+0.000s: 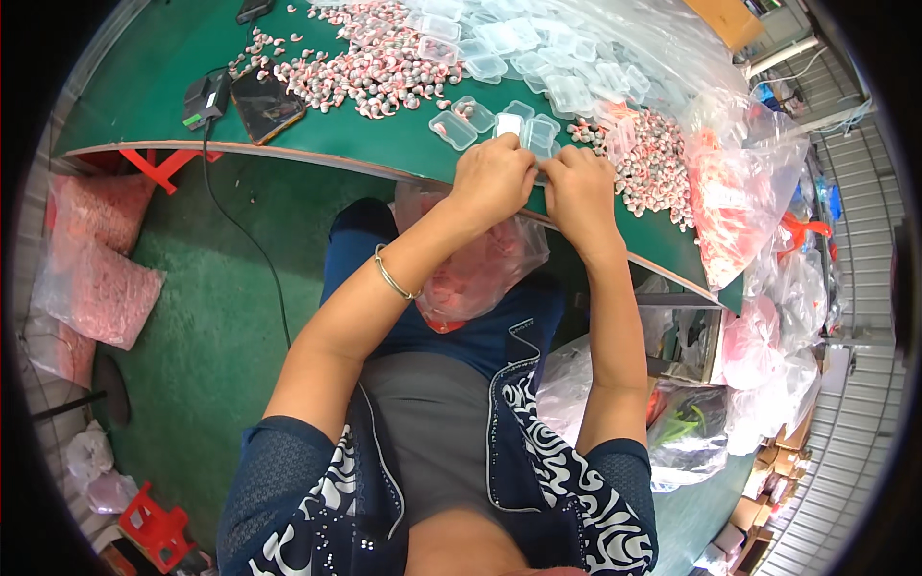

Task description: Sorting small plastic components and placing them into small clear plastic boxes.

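Observation:
At the table's front edge, both my hands are closed close together, fingertips almost meeting. My left hand (494, 179) and my right hand (582, 188) pinch what looks like a small clear plastic box between them, mostly hidden by the fingers. Just beyond them lie several open clear boxes (451, 130), a few with a pink-and-grey piece inside. A white rectangle (509, 124) shows beside my left fingers. Small curled pink-and-grey pieces (653, 173) are heaped to the right of my right hand. A larger heap of the same pieces (375, 67) spreads over the far left.
Empty clear boxes (567, 82) pile up at the back of the green table (336, 137). A phone (265, 104) and a black corded device (205, 100) lie left. A bag of pink pieces (735, 192) stands right; another bag (480, 269) hangs at my lap. Filled bags (115, 288) rest on the floor.

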`<action>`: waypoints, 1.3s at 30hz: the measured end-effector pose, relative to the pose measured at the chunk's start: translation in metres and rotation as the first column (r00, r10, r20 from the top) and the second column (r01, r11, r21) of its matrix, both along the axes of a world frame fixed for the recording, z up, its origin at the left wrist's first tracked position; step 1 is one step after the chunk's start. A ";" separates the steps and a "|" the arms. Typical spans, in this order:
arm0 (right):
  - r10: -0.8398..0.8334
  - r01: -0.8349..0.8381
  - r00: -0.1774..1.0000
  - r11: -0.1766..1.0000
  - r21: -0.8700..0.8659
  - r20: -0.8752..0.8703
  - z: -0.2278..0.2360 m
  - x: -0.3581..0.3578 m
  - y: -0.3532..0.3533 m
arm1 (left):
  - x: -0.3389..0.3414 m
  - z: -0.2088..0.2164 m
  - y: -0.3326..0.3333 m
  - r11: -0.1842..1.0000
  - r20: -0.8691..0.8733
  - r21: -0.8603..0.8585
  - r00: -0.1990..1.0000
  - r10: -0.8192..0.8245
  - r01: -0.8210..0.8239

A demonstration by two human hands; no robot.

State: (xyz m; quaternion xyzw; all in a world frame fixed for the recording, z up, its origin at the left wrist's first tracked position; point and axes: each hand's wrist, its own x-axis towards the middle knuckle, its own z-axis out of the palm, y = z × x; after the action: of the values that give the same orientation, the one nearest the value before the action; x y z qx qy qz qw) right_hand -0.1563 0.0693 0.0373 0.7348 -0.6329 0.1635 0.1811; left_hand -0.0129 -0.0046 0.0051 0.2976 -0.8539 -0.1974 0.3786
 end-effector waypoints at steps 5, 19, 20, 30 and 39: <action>0.037 -0.047 0.988 0.996 0.069 0.147 0.013 -0.004 -0.001 | 0.005 -0.007 -0.001 1.000 -0.039 -0.003 0.999 -0.022 0.022; -0.471 0.398 0.857 0.863 0.313 0.208 0.016 -0.174 -0.093 | 0.005 -0.010 -0.007 0.997 -0.032 0.025 0.997 -0.070 0.071; -0.485 0.404 0.858 0.841 0.360 0.170 0.018 -0.171 -0.094 | 0.007 -0.010 -0.007 0.995 -0.036 0.030 0.995 -0.090 0.091; -0.389 0.394 0.909 0.919 -0.005 0.147 0.008 -0.162 -0.076 | 0.016 -0.007 -0.008 0.984 -0.054 0.046 0.984 -0.168 0.171; 0.166 -0.097 0.789 0.984 -0.146 0.592 0.013 -0.042 0.002 | 0.017 -0.009 -0.009 0.982 -0.095 0.055 0.980 -0.176 0.182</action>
State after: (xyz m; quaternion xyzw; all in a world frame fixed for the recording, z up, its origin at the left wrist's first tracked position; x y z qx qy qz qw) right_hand -0.1988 0.0715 0.0502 0.6760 -0.5952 0.4345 -0.0015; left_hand 0.0042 -0.0137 -0.0035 0.2222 -0.8526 -0.2707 0.3879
